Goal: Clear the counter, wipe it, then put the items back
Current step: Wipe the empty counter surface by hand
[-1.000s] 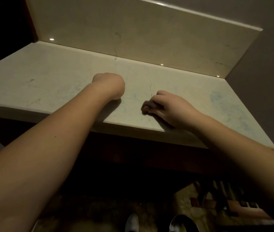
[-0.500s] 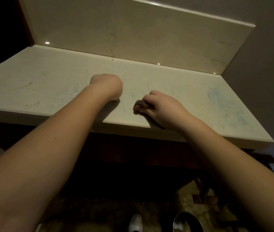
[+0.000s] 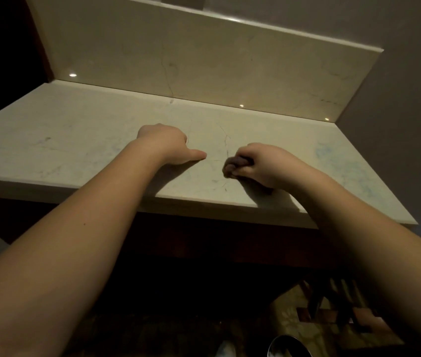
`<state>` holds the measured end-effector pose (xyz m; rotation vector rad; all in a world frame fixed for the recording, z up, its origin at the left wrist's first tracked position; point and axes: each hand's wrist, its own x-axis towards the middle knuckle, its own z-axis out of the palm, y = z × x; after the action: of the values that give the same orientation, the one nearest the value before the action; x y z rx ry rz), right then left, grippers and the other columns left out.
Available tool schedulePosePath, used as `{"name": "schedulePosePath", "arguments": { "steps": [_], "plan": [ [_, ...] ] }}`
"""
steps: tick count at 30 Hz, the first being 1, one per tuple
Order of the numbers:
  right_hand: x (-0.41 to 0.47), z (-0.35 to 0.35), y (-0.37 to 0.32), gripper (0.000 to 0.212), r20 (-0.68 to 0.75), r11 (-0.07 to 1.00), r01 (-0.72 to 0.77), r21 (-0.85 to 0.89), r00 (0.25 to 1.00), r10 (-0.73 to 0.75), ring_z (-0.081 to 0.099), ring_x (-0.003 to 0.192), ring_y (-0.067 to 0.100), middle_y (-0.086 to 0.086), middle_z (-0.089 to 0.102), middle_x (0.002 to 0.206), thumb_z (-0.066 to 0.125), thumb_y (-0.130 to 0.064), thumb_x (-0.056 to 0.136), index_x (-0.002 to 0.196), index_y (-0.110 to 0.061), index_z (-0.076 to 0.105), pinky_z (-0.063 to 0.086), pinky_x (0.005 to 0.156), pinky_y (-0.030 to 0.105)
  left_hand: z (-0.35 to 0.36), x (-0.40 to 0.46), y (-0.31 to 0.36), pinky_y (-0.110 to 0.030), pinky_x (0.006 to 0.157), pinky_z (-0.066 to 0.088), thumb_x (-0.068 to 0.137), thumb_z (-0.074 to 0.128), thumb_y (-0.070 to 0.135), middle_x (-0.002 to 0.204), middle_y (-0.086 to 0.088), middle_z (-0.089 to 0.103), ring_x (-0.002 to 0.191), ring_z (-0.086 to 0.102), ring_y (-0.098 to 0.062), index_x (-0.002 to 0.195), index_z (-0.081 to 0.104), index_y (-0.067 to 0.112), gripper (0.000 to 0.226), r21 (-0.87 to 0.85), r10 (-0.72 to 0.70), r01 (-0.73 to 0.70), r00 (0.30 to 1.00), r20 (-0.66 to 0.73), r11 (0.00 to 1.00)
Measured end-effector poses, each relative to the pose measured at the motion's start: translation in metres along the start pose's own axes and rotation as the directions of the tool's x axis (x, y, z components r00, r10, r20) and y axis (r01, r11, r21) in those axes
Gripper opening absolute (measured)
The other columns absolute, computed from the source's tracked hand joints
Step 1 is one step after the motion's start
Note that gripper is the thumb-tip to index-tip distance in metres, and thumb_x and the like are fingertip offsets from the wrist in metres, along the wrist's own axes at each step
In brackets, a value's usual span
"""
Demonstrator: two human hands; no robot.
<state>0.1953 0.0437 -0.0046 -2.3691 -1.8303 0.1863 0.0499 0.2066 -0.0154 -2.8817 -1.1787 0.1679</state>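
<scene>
The pale marble counter point(image 3: 75, 140) is bare apart from my hands. My right hand point(image 3: 263, 163) grips a small dark wadded cloth point(image 3: 231, 168) and presses it on the counter near the front edge, right of centre. About a hand's width to its left, my left hand point(image 3: 164, 143) rests on the stone. Its fingers are tucked under and hidden, its thumb points right, and it holds nothing.
A marble backsplash point(image 3: 204, 63) runs along the back and a plain wall point(image 3: 410, 99) closes the right end. Faint blue smears point(image 3: 333, 155) mark the counter's right part. Below are a dark cabinet front, a shiny round metal object point(image 3: 289, 346) and a patterned floor.
My right hand slid the cloth a little left, then back right. The left thumb now sticks out to the right. The view has tilted slightly.
</scene>
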Motion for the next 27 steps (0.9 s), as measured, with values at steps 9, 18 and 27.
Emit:
{"name": "schedulePosePath", "arguments": {
  "steps": [9, 18, 27],
  "plan": [
    [-0.050, -0.002, 0.021, 0.023, 0.056, 0.984, 0.178, -0.028, 0.983, -0.177, 0.047, 0.075, 0.010, -0.011, 0.045, 0.085, 0.053, -0.048, 0.083, 0.091, -0.026, 0.058, 0.039, 0.064, 0.031, 0.004, 0.005, -0.002, -0.029, 0.056, 0.032, 0.068, 0.025, 0.093, 0.092, 0.001, 0.058, 0.079, 0.052, -0.019, 0.094, 0.057, 0.026, 0.079, 0.017, 0.052, -0.052, 0.998, -0.047, 0.999],
    [0.056, -0.011, 0.056, 0.018, -0.032, 0.999, 0.012, -0.047, 0.999, -0.014, 0.051, 0.085, 0.023, -0.002, 0.053, 0.087, 0.060, -0.037, 0.088, 0.087, -0.020, 0.057, 0.033, 0.066, 0.032, 0.003, 0.013, -0.001, -0.029, 0.061, 0.042, 0.073, 0.029, 0.089, 0.091, 0.005, 0.060, 0.079, 0.055, -0.016, 0.096, 0.061, 0.025, 0.075, -0.010, 0.007, -0.008, 0.999, -0.034, 1.000],
    [-0.018, -0.007, 0.050, 0.033, 0.093, 0.943, 0.320, -0.096, 0.946, -0.311, 0.047, 0.069, 0.010, -0.011, 0.044, 0.083, 0.039, -0.060, 0.079, 0.087, -0.030, 0.052, 0.039, 0.057, 0.032, 0.006, 0.019, 0.002, -0.028, 0.059, 0.044, 0.074, 0.027, 0.088, 0.086, 0.006, 0.060, 0.073, 0.055, -0.013, 0.090, 0.062, 0.026, 0.073, -0.023, -0.038, 0.037, 0.998, -0.044, 0.999]
  ]
}}
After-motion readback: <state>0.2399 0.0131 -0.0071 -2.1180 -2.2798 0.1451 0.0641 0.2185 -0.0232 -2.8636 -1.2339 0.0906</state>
